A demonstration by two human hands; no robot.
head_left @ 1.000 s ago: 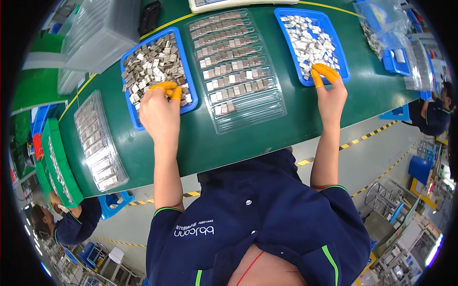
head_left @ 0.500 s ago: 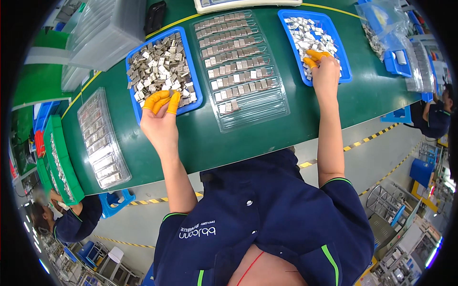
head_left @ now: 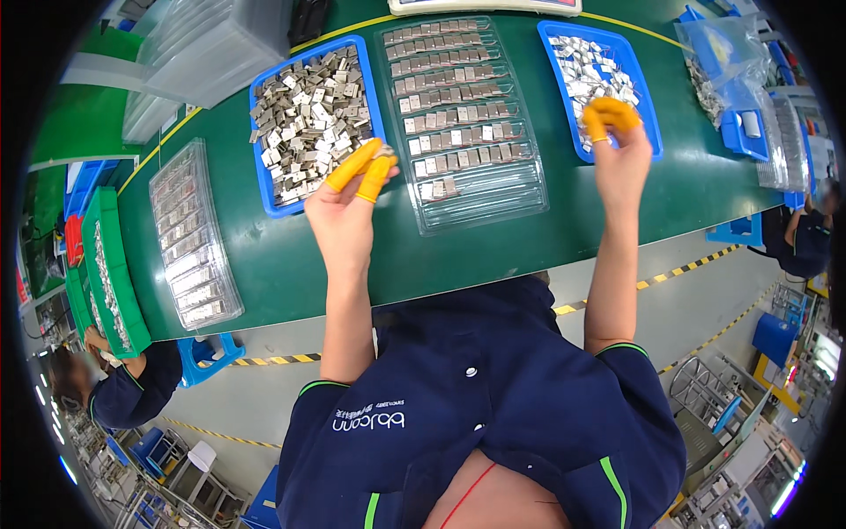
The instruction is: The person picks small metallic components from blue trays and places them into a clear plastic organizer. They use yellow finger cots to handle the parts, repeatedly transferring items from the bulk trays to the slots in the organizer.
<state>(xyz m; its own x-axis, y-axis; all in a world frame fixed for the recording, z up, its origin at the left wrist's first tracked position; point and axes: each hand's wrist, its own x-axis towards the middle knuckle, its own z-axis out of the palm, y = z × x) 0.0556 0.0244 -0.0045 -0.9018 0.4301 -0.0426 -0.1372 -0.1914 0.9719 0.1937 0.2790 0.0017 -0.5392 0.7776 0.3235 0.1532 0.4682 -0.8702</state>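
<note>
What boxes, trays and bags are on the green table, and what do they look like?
Left blue tray: rectangular, heaped with small grey metal pieces; the left hand hovers at its edge.
Right blue tray: rectangular, shiny silver pieces; the right hand is over it.
Middle clear tray: ribbed plastic, rows of small parts.
Left clear tray: long, also filled in rows.
Clear bag: far right, crinkled.
Clear lidded box: top left.

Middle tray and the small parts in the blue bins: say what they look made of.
Middle tray: clear thin plastic, glossy; the green table shows through it. Small parts: likely metal, silvery grey with bright glints. Blue bins: opaque plastic, seemingly.
</note>
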